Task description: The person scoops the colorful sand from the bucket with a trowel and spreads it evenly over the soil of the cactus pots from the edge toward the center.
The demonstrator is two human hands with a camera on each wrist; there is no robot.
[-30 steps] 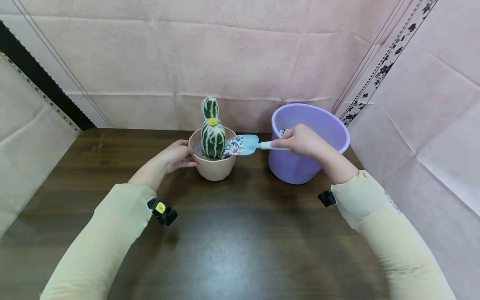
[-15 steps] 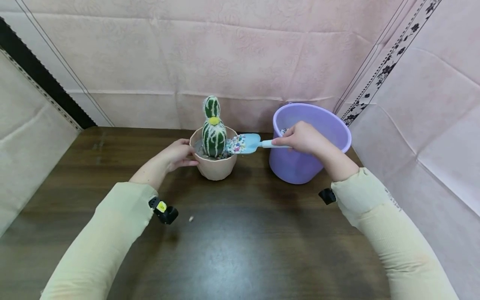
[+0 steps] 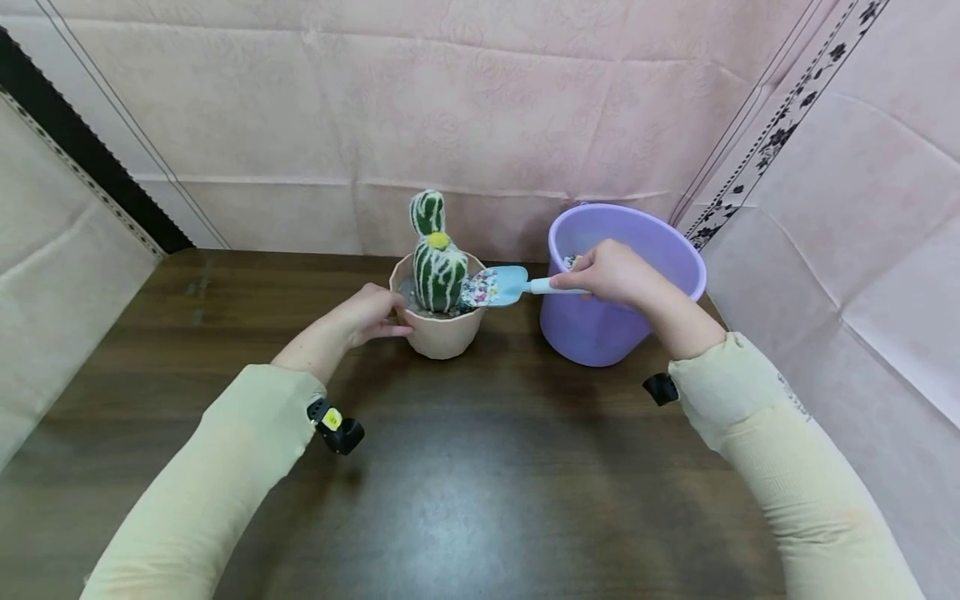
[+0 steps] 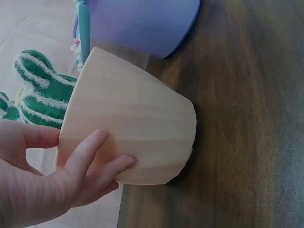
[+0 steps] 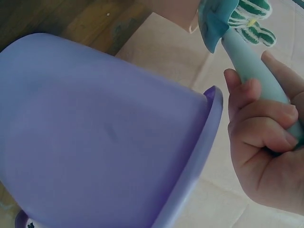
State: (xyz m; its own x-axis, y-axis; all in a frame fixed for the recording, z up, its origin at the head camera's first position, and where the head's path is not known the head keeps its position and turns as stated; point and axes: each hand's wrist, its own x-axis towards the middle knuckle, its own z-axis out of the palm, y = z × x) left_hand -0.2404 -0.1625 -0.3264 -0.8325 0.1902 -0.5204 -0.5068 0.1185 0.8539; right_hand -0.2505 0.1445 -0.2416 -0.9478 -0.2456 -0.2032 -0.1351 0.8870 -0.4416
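In the head view, a beige flower pot [image 3: 444, 336] stands on the table with a green, white-striped cactus [image 3: 438, 279] in it. My left hand [image 3: 375, 313] grips the pot's left side, its thumb at the rim and fingers against the outer wall [image 4: 109, 109]. My right hand [image 3: 615, 271] holds a light blue garden trowel by its handle [image 5: 261, 71], fingers curled round it. The trowel's blade [image 3: 513, 285] reaches over the pot's right rim, close beside the cactus, and carries small multicoloured pebbles [image 3: 478, 287].
A purple bucket [image 3: 592, 333] stands right of the pot, under my right hand, with more pebbles [image 3: 572, 261] visible inside. The dark wooden table [image 3: 450, 483] spreads out in front. Pale cloth walls [image 3: 465, 108] close off the back and sides.
My left hand and the pot with its cactus have shifted slightly to the right. The trowel's blade stays over the pot's right rim. A small speck seen above the table half a second ago is gone.
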